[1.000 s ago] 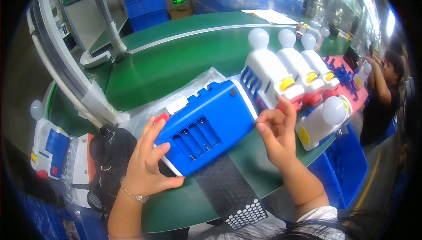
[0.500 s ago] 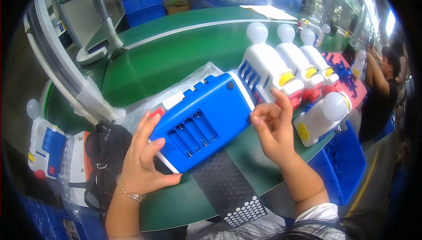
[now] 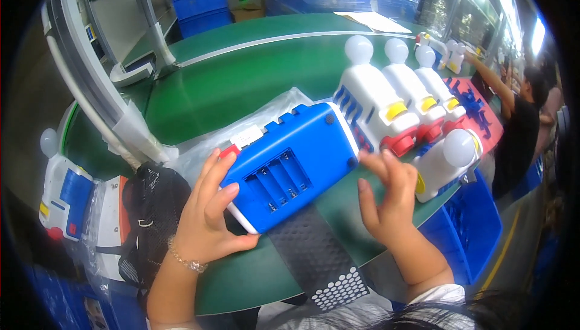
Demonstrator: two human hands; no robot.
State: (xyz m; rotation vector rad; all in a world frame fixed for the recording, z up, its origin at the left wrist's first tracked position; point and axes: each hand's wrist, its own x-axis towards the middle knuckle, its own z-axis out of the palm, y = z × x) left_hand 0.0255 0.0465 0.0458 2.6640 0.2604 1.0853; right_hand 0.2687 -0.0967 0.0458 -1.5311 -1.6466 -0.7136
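A blue toy housing with white ends (image 3: 329, 155) is tilted above the table, its open battery compartment (image 3: 278, 182) facing me. My left hand (image 3: 208, 209) grips its left end, thumb at the lower edge and fingers near a red part (image 3: 229, 150). Beside the lower right corner is my right hand (image 3: 389, 200), thumb and index finger apart, with nothing visible between them. Small round black pads show at the upper right corner (image 3: 330, 119) and lower right corner (image 3: 352, 163). Beneath the housing lies a black dimpled sheet (image 3: 311, 248) with white round spots at its near end.
Several white toys with bulb-shaped tops (image 3: 371, 85) stand at the right; another (image 3: 447, 164) lies nearer. A blue bin (image 3: 468, 227) sits below the table's right edge. A black mesh bag (image 3: 154, 215) is at left. Another person (image 3: 522, 131) works far right.
My right fingers have come off the housing's lower right corner and spread apart, leaving a black pad visible there. The housing appears slightly further right in view.
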